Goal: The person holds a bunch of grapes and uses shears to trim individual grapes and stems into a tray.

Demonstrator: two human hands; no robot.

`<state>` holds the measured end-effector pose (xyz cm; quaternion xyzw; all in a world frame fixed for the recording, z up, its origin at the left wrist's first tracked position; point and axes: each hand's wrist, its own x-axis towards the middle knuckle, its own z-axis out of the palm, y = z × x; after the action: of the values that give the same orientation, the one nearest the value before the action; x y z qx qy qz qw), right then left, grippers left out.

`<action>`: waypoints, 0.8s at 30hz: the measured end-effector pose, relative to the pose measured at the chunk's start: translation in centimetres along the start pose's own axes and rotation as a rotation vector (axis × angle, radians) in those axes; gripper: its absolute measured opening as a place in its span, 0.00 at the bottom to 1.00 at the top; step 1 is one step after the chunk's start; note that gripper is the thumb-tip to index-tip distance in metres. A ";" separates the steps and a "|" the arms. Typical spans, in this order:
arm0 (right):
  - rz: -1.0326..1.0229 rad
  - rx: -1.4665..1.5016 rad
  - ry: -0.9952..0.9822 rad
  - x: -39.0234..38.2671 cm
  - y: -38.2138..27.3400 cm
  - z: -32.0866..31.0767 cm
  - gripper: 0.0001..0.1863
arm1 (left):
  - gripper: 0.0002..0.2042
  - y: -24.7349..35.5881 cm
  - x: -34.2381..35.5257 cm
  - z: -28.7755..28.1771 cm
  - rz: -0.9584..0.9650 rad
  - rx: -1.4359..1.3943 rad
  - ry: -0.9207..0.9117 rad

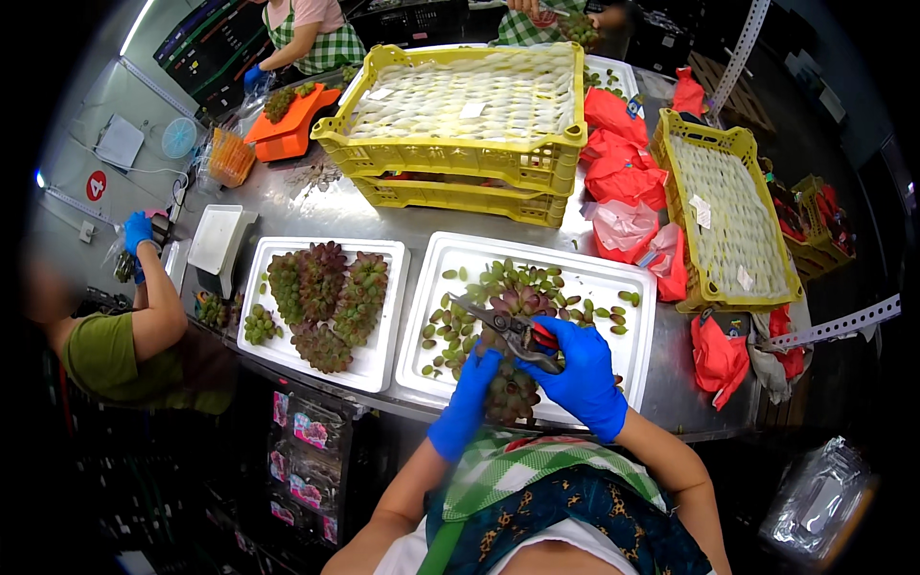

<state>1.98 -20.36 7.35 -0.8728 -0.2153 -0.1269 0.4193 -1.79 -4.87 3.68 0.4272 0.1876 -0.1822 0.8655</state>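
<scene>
A bunch of long dark red and green grapes hangs from my gloved left hand, whose fingers are closed at its upper part. In my blue-gloved right hand is a pair of pruning shears with red and black handles, their blades pointing left over the bunch. Both hands are above the near edge of a white tray. Many loose green and reddish grapes lie scattered in it, with more dark grapes just beyond the blades. Whether those join the held bunch, I cannot tell.
Left of my tray, another white tray holds several grape bunches. Beyond are a white scale, an orange scale and stacked yellow crates. Red bags and another yellow crate stand right. Co-workers are left and behind.
</scene>
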 end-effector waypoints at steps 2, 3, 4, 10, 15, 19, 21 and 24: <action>-0.010 -0.033 -0.053 0.0 0.0 -0.2 0.23 | 0.23 -0.1 0.1 -0.2 0.011 0.015 -0.008; -0.016 -0.048 -0.081 0.0 0.0 -0.3 0.22 | 0.23 -0.7 0.5 -0.8 0.030 0.039 -0.005; 0.048 0.050 -0.082 0.0 0.1 -0.3 0.21 | 0.23 -0.9 0.7 -1.0 0.049 0.061 -0.003; 0.156 0.190 -0.109 0.2 1.3 -2.6 0.25 | 0.27 -0.4 0.4 -1.3 -0.115 -0.164 -0.097; -0.032 -0.336 -0.334 -0.1 2.1 -6.5 0.30 | 0.28 0.0 0.7 -2.3 -0.080 -0.211 -0.146; -0.117 -0.596 -0.402 0.1 1.8 -8.0 0.27 | 0.27 -0.4 1.1 -2.8 -0.072 -0.201 -0.122; -0.202 -0.682 -0.402 0.6 1.4 -8.5 0.22 | 0.26 0.0 0.7 -2.4 -0.083 -0.185 -0.108; -0.330 -0.814 -0.397 1.5 0.9 -9.0 0.20 | 0.25 0.2 0.5 -2.2 -0.090 -0.156 -0.089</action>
<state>3.32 -27.51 12.88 -0.9277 -0.3594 -0.0966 -0.0313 -1.62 -3.07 2.35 0.3412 0.1817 -0.2247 0.8945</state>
